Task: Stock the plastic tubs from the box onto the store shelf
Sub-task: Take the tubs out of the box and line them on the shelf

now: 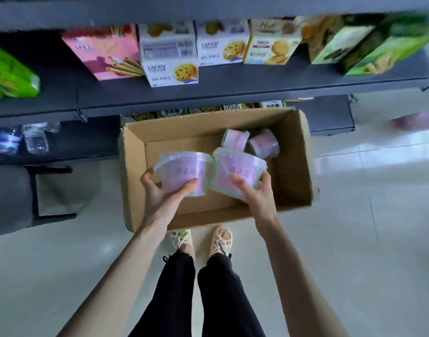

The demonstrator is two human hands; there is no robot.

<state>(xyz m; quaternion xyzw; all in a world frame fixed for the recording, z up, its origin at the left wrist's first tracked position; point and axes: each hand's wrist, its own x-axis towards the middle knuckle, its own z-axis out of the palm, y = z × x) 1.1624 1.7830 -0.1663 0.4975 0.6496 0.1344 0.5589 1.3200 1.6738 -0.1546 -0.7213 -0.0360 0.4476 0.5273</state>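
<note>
Left hand [160,193]: fingers curled round one tub [184,173], held above the box [296,171]. Right hand [254,190]: fingers curled round a second tub [235,171], just right of the first. A third tub [235,139] and a fourth tub [264,143] lie tilted at the box's far right. The shelf [208,93] beyond carries cartons [169,57]

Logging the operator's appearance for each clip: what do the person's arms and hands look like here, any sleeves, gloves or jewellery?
The left hand and right hand are bare, with no gloves. No ring, watch or bracelet shows. The left forearm and right forearm are uncovered down to the frame edge; no sleeve is visible.
</note>
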